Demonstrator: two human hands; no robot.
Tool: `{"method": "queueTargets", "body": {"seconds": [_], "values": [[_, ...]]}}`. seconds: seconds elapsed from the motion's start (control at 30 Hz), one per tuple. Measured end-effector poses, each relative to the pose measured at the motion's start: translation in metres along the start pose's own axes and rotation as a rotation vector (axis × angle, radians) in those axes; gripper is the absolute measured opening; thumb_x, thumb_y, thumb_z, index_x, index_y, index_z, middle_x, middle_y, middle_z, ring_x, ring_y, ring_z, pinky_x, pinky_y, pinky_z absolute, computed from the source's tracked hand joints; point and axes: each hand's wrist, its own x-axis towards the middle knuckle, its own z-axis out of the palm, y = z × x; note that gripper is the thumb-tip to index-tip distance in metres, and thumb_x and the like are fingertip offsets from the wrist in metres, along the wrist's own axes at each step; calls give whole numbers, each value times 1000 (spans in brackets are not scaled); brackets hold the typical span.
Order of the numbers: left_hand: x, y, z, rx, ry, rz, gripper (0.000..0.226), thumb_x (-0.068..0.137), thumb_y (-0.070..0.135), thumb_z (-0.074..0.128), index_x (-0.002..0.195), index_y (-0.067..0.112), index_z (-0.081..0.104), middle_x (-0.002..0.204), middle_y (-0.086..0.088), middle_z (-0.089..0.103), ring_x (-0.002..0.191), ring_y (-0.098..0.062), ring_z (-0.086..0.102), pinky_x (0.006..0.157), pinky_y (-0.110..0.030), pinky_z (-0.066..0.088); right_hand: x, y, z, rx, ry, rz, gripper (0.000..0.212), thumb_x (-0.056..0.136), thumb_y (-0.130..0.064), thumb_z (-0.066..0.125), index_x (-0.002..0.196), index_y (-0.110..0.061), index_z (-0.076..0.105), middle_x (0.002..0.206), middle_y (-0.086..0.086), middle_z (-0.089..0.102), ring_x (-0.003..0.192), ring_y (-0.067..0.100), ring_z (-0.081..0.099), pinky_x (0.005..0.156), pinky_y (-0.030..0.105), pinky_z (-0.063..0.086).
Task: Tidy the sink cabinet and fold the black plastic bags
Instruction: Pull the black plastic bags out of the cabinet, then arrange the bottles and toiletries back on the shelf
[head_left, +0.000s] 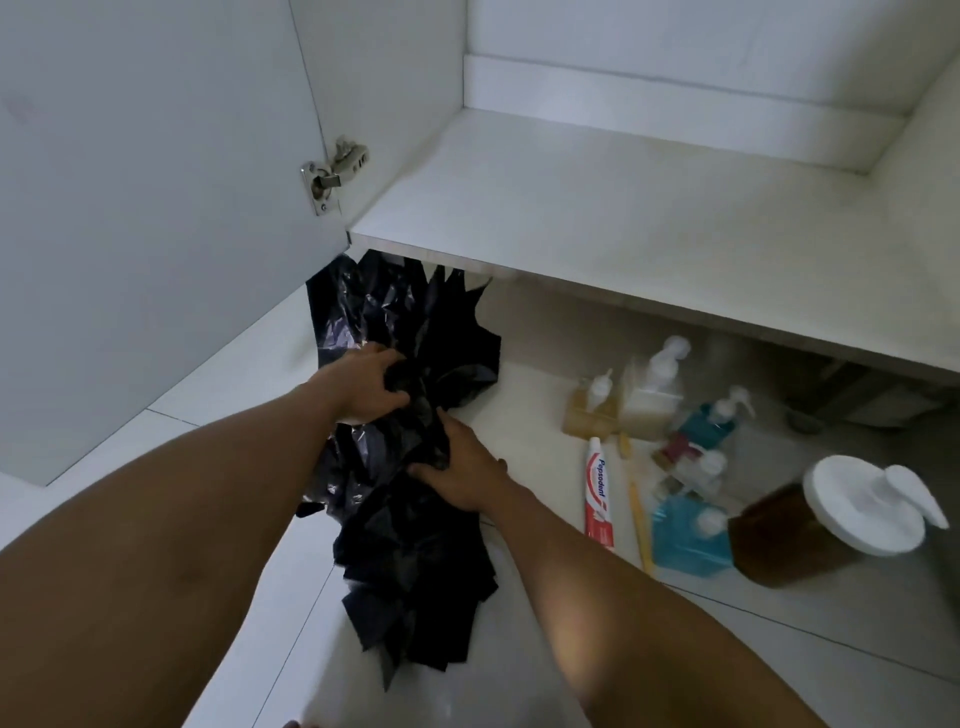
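Both hands are on the crumpled heap of black plastic bags (410, 551).
- Left hand (363, 387) grips the upper middle of the heap, fingers curled into the plastic.
- Right hand (462, 470) is just below and beside it, fingers dug into a bunched fold.

The heap lies on the pale tiled floor (519, 649). Its top end reaches under the front edge of the white sink cabinet base panel (623, 208), and its lower end trails toward the camera.

The white cabinet door (130, 208) stands open at left, with its metal hinge (335, 174) exposed.

On the floor right of the bags, apart from them:
- red-and-white toothpaste tube (600, 493), lying flat
- thin yellow stick (640, 525) beside it, can't tell what it is
- blue-liquid bottle with white pump (685, 540)
- amber jar with wide white pump lid (810, 530), tilted
- teal pump bottle (714, 421)
- pale square pump bottle (649, 395), blurred
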Motion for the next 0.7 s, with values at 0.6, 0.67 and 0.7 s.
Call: {"method": "queueTargets", "body": {"seconds": [0.6,0.67,0.7], "values": [[14,172,24,95,387,251,56,93,54,51,140,23,48,139,-2,51,128,-24,44,104,-49,32,-56,67,-98,-9,394,159,45,96,-22,61,139,-9,52,139,12,54,125,25,54,105,33,43],[15,183,27,31,384,226,43,96,50,50,129,23,56,130,0,56,120,-22,51,102,-48,32,-60,71,-106,-36,440,206,34,96,-19,58,128,-11,60,128,12,62,116,27,59,101,34,46],[15,187,29,-20,394,202,36,97,48,51,120,23,61,122,1,60,114,-21,54,101,-47,33,-63,71,-110,-51,462,229,26,95,-18,57,120,-13,65,119,12,66,110,28,62,96,36,49]]}}
